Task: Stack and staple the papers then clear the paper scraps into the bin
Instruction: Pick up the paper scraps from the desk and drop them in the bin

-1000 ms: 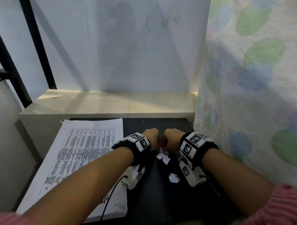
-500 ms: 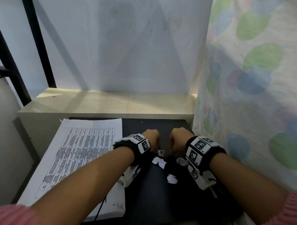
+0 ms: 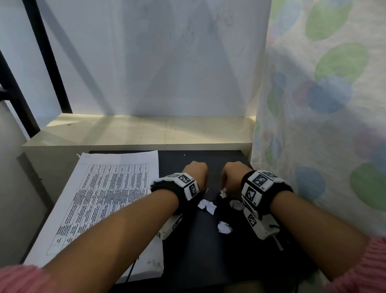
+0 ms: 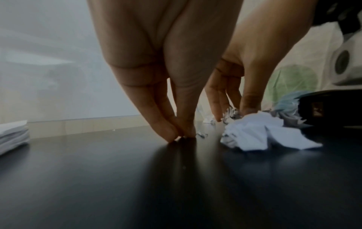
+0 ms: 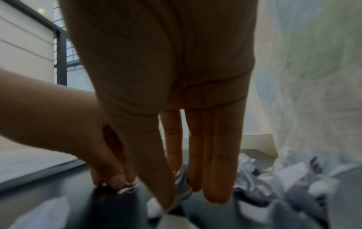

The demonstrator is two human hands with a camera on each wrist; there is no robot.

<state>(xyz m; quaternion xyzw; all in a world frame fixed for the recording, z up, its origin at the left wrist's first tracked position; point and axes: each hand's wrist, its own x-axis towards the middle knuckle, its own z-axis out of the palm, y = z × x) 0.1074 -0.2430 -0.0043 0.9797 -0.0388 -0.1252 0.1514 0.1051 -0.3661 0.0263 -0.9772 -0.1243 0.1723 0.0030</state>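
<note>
A black table (image 3: 196,252) carries a thick stack of papers (image 3: 110,200) on its left side, printed tables facing up. Right of the stack, the left hand (image 3: 195,170) points down, thumb and forefinger pinched together at the tabletop on a tiny paper bit (image 5: 127,186). Just right of it, the right hand (image 3: 233,173) pinches a small crumpled scrap (image 3: 223,193) between thumb and fingers. More paper scraps (image 3: 207,205) lie near the wrists, a small one (image 3: 224,227) nearest. A spotted curtain (image 3: 335,108) hangs at right.
</note>
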